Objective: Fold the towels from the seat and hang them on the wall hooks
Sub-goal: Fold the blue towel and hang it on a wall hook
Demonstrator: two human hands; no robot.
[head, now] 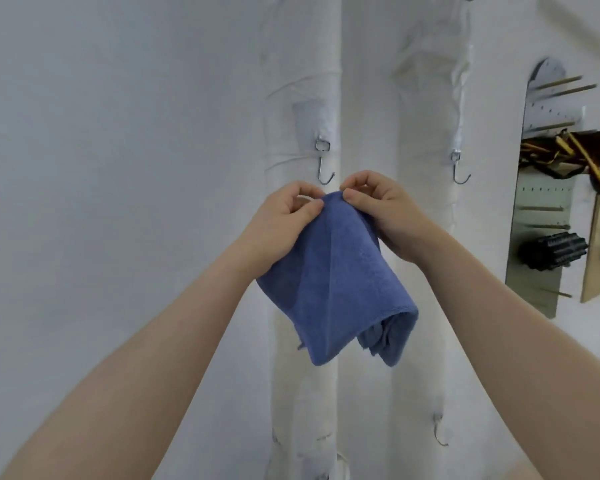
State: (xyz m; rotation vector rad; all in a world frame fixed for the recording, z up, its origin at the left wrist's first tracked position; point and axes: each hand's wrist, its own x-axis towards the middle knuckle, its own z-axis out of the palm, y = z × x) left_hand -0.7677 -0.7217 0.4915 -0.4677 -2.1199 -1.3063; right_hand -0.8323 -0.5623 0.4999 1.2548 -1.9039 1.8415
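Note:
A folded blue towel point(336, 289) hangs in front of the white wall, held up by its top. My left hand point(281, 226) pinches the top edge on the left, and a thin white loop shows by its fingers. My right hand point(381, 216) pinches the same top edge on the right, fingers curled. A metal wall hook point(324, 164) sits just above and behind my hands. A second metal hook point(459, 168) hangs further right, bare.
The hooks are fixed on two white wrapped posts point(302, 81). More small hooks point(440, 434) sit lower down. A pegboard alcove point(548, 188) at the right holds dowels, a black roller point(553, 252) and dark straps.

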